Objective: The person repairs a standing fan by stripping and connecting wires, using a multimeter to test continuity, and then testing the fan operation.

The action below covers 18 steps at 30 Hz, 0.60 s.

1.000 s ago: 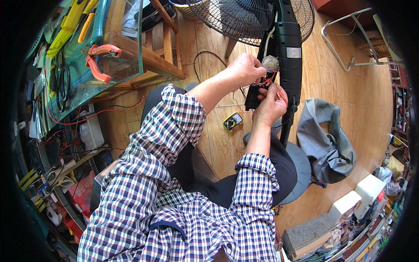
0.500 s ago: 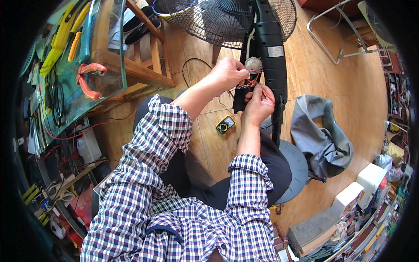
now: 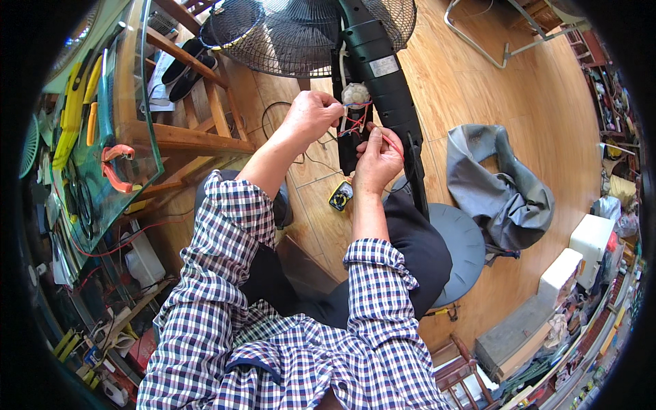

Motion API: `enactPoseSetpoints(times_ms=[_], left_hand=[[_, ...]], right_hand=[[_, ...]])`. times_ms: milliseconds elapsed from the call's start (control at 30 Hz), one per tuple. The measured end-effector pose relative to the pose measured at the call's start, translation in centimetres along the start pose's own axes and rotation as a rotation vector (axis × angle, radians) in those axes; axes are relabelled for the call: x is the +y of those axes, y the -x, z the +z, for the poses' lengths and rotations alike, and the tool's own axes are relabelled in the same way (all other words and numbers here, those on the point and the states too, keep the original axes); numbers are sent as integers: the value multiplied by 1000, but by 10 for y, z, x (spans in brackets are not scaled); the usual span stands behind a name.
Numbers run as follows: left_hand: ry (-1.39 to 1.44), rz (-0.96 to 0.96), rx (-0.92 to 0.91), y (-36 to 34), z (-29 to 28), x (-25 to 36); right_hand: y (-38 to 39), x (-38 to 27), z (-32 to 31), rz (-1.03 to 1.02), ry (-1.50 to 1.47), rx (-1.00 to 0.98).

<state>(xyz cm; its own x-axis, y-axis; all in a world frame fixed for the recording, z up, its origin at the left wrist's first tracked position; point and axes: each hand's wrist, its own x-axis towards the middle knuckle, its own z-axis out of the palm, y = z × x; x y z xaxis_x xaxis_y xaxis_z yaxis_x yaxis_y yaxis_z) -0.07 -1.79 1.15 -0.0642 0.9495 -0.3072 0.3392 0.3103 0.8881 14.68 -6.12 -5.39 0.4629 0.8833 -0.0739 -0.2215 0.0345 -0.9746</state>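
An opened black fan column [image 3: 391, 80] stands in front of me, with a round pale motor [image 3: 354, 94] and a tangle of red, blue and white wires [image 3: 355, 121] exposed. My left hand [image 3: 309, 117] is closed in a pinch at the left side of these wires; what lies between its fingertips is too small to make out. Just below and to the right, my right hand [image 3: 378, 158] is closed around a slim red test probe [image 3: 392, 143], its fingertips close to the wires. On the floor between my legs lies a yellow and black multimeter [image 3: 339, 197].
The fan's black grille [image 3: 301, 41] spreads at the top. A glass-topped table [image 3: 130, 157] at left carries red-handled pliers [image 3: 117, 168] and other tools. A grey cloth cover [image 3: 502, 188] lies on the floor at right. White boxes [image 3: 592, 249] line the right side.
The whole view has shifted, so the fan and hands sit further left. Both hands stay closed at the wires, with little change in their grip.
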Motion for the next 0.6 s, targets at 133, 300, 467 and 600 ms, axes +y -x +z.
enactPoseSetpoints(times_ms=[133,300,467,600], left_hand=[[34,-13,-19,-2,4,4],[20,-13,-16,0,5,5],[18,-33,-29,-1,2,3],[24,-47,-37,-1,3,4]], right_hand=[[3,0,-7,64,-1,15],[9,0,-7,83,-6,-41],[7,1,-5,118,-55,-16],[4,5,-7,103,-21,-28]])
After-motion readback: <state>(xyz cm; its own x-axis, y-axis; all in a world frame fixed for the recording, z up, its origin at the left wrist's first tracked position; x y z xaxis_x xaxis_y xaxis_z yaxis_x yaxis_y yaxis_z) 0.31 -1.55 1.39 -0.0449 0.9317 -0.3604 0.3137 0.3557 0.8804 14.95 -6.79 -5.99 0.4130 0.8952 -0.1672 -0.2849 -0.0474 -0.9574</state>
